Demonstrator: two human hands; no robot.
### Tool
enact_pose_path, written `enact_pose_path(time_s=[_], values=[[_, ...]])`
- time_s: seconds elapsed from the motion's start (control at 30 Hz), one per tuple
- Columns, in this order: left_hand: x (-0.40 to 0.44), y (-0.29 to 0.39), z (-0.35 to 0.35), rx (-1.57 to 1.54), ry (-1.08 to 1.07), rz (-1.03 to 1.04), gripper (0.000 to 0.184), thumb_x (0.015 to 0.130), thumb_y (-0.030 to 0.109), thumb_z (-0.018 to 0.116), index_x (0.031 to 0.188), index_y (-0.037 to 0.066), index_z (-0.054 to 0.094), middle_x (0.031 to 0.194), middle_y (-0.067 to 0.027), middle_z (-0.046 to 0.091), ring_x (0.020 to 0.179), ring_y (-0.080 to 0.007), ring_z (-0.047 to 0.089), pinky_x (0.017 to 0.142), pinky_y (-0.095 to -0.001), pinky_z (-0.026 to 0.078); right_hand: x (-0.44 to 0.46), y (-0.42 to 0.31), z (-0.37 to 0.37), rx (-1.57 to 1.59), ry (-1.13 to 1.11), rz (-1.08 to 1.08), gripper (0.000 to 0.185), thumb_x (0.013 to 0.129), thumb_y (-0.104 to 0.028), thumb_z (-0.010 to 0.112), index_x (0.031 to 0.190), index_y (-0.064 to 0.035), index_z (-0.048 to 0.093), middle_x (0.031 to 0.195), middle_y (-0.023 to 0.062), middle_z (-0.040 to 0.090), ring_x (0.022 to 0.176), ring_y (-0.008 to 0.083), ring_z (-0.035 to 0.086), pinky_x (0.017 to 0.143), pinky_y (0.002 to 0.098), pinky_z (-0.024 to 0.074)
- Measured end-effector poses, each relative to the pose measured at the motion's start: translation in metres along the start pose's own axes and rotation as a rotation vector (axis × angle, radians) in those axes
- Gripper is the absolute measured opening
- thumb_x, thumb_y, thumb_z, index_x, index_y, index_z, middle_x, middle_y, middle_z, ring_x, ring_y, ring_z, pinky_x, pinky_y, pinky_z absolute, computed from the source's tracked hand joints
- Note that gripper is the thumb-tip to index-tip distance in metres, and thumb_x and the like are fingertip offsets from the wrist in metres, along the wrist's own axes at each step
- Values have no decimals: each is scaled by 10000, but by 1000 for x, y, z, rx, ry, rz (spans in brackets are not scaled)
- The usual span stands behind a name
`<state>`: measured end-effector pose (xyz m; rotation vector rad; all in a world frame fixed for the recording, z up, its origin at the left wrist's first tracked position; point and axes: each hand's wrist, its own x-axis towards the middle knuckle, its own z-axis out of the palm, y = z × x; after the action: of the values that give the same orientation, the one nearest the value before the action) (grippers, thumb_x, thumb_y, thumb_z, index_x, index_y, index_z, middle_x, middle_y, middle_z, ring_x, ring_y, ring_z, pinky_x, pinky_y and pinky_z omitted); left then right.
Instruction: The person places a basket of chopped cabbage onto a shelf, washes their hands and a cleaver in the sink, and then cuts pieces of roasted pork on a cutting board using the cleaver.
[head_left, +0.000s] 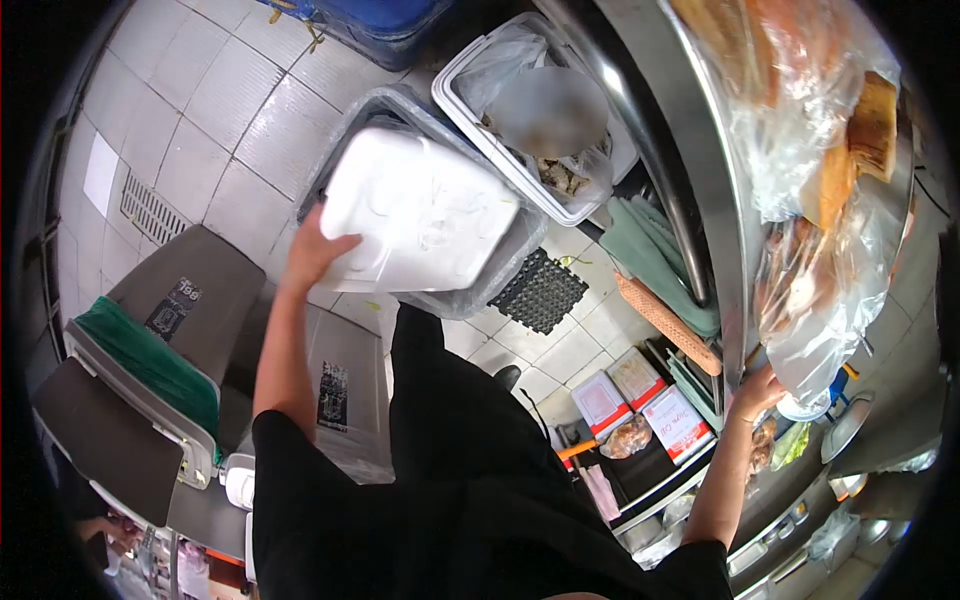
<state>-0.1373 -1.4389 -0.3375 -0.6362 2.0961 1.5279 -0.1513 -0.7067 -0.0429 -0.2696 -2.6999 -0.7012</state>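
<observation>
My left hand (318, 248) grips the left edge of a white, shallow tub-like container (425, 205), thumb on its upper face and fingers tucked behind the rim. That white piece lies tilted over a grey bin (510, 265) lined with clear plastic, covering most of its mouth. Far to the right, my right hand (757, 392) is at the metal counter's edge (728, 290), its fingers curled and partly hidden. Beside it is a clear plastic bag (825, 310) with pale and brownish contents. What those fingers hold, if anything, does not show.
A white bin (470, 90) with a bag and scraps stands behind the grey one. Lidded grey bins (190, 300) line the left, one with a green cloth (150, 355). A black mat (540, 290) lies on the tiles. Red-and-white boxes (676, 422) sit on a low shelf.
</observation>
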Motion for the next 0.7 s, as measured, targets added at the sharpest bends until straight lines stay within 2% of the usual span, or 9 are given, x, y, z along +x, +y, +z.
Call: enact_pose_path(time_s=[0.07,0.13,0.2,0.33,0.4,0.53,0.6,0.63,0.7], values=[[1,34,-25,-91,-55,22,678,732,311,833,1284,4,587,1134,-138,710,1040,-247,671,941,-377,505,7,-26,-15,176,19,-24,477,1012,-339,555,1228,79,629,1152,364,648,1073,516,624,872,557,491],[17,72,-39,-187,-112,53,667,729,298,839,1270,-8,597,1141,-122,702,1043,-218,657,949,-362,499,6,-26,-14,174,-33,65,468,1016,-326,541,1227,81,635,1159,358,648,1077,520,618,884,550,491],[47,116,-26,-36,-245,138,649,725,275,845,1265,4,607,1152,-134,695,1053,-223,652,956,-348,495,4,-16,-8,53,31,-163,467,1021,-318,524,1228,85,636,1182,359,640,1101,525,603,905,558,476],[145,144,32,-129,-387,281,663,722,275,849,1277,7,604,1148,-129,699,1044,-217,658,932,-342,508,11,-34,-16,99,119,-138,468,1028,-294,510,1307,73,591,1287,342,598,1180,513,568,996,552,451],[193,156,61,-257,-475,260,669,722,287,857,1280,17,607,1156,-128,700,1049,-219,662,943,-342,513,12,-44,-25,51,71,-151,464,1031,-271,506,1337,72,568,1324,328,584,1203,503,562,1027,538,445],[273,169,105,-245,-477,205,750,700,312,879,1327,20,589,1191,-127,692,1063,-228,663,962,-353,516,7,-41,-20,61,152,-156,436,1025,-245,518,1324,65,584,1324,295,602,1205,467,572,1015,521,457],[314,143,127,-247,-399,94,907,685,430,874,1412,12,529,1327,-161,632,1195,-273,617,1045,-370,468,-3,-27,-9,87,130,-77,407,1018,-232,534,1296,58,602,1304,278,616,1171,456,587,1001,508,468],[342,116,136,76,-241,251,1052,676,568,836,1484,12,456,1459,-195,532,1349,-310,511,1129,-378,389,-5,-22,-9,-12,108,-102,392,1002,-225,571,1276,53,611,1253,261,640,1111,437,615,986,500,484],[358,107,148,123,-195,335,1102,667,621,817,1494,0,434,1494,-217,486,1396,-320,456,1156,-377,354,6,-41,-21,-106,164,-211,394,996,-226,586,1278,49,607,1229,250,649,1084,426,629,975,497,494]])
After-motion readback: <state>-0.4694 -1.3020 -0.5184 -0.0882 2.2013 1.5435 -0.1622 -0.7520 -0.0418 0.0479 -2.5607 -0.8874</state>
